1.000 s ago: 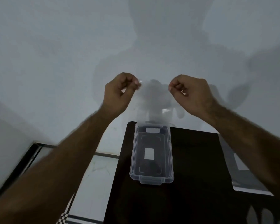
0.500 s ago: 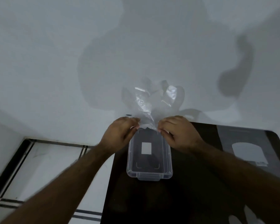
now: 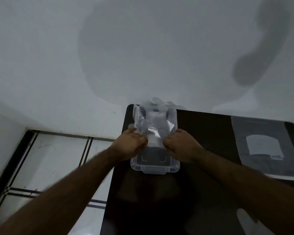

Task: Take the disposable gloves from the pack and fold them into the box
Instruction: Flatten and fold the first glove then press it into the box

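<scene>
We lowered glove (image 3: pixel 154 128) onto box (image 3: pixel 174 165); left hand (image 3: pixel 131 144), right hand (image 3: pixel 181 145) pinch cuff corners; folding next.

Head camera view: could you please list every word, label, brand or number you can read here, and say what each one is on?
No text can be read in this view.
Glove pack, right side of the table: a white label panel with a small dark mark beneath, too blurred to read.
Clear plastic box: a pale label patch under the glove, blank or too blurred to tell.
</scene>
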